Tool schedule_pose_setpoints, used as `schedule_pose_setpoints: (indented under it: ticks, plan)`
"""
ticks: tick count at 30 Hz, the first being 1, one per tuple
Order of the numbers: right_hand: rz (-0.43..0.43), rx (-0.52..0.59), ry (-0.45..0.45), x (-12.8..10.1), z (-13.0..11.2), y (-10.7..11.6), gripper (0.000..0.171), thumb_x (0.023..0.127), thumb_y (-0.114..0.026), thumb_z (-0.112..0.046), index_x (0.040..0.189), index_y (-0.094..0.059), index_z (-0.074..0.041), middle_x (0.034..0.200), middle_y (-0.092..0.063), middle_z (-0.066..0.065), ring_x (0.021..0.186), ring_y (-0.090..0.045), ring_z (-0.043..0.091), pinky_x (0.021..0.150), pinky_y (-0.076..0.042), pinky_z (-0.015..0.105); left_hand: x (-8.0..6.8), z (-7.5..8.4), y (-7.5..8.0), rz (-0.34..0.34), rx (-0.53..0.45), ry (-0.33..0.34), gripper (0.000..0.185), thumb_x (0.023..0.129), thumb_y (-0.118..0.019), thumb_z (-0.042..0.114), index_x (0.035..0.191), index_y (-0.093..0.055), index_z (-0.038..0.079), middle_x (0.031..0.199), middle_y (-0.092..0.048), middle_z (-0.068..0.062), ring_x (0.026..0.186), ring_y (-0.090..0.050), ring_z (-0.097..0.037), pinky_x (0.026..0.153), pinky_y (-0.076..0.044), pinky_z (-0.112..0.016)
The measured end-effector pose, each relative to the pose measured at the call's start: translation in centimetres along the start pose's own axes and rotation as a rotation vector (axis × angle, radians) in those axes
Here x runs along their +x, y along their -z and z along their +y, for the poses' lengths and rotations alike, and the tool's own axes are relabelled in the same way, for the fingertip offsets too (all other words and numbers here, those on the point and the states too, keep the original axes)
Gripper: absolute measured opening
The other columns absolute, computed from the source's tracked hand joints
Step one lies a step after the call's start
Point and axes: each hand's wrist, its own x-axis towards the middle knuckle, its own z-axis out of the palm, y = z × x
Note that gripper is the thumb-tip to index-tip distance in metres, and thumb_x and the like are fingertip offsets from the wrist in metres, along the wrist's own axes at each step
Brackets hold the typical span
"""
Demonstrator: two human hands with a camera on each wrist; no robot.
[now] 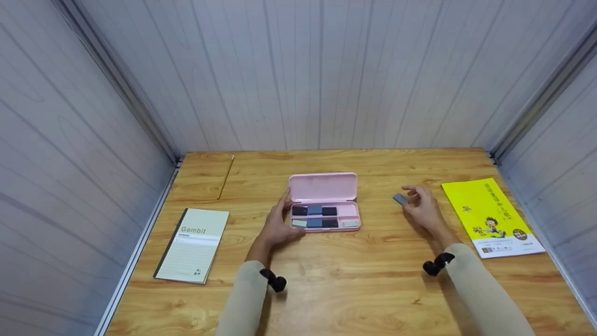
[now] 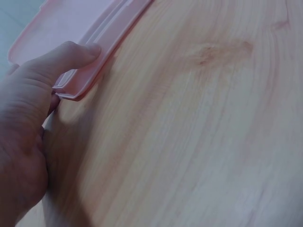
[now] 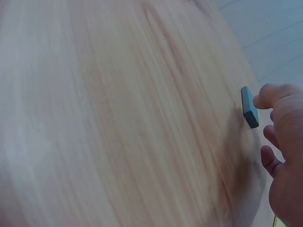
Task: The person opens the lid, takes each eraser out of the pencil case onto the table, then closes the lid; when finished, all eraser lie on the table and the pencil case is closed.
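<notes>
— Fingers (image 3: 265,97) of the right hand (image 1: 422,207): what is pinched?
— A small grey-blue eraser (image 1: 400,199), seemingly, held above the desk (image 1: 364,280).
— And the left hand (image 1: 279,223)?
— Its relaxed fingers are rested against the open pink pencil case (image 1: 323,201) at mid-desk.

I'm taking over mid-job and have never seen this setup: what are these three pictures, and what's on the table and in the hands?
There is no machine here: a person works with two bare hands. The wide picture comes from a head camera; the other two come from cameras on each wrist. On the wooden table lies an open pink case with small dark and pale blocks inside. The left hand rests against the case's left end, thumb on its rim. The right hand pinches a small grey block in its fingertips, to the right of the case. Also there: a Gambit notebook, a pencil and a yellow booklet.
</notes>
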Motion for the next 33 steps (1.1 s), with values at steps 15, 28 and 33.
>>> schedule_pose_setpoints:
  ticks: [15,28,33]
  plan:
    - [-0.025,0.056,0.100,0.0,-2.7,-1.6,0.046,0.100,-0.074,0.008,0.145,-0.067,0.002,0.130,-0.064,0.028,0.116,-0.062,0.037,0.098,-0.049,0.025,0.9,0.0,0.9,-0.066,0.008,-0.015,0.142,0.073,-0.105,0.009,0.183,-0.016,0.020,0.159,-0.065,-0.017,0.154,-0.053,-0.033,0.142,-0.022,-0.057]
    - [-0.098,0.013,0.217,-0.2,-5.1,-4.6,0.042,0.098,-0.077,0.008,0.139,-0.070,0.002,0.127,-0.069,0.027,0.116,-0.066,0.043,0.102,-0.051,0.045,1.0,0.3,0.6,-0.064,-0.005,0.019,0.146,0.074,-0.103,0.006,0.184,-0.010,0.025,0.159,-0.064,-0.014,0.149,-0.052,-0.030,0.142,-0.023,-0.055]
    - [-0.136,0.049,0.257,-0.3,-6.0,-5.8,0.042,0.098,-0.076,0.010,0.139,-0.070,0.004,0.129,-0.071,0.027,0.118,-0.066,0.042,0.104,-0.056,0.049,1.0,0.4,0.7,-0.073,-0.001,0.036,0.145,0.074,-0.103,0.006,0.184,-0.011,0.026,0.157,-0.063,-0.013,0.147,-0.051,-0.029,0.141,-0.024,-0.053]
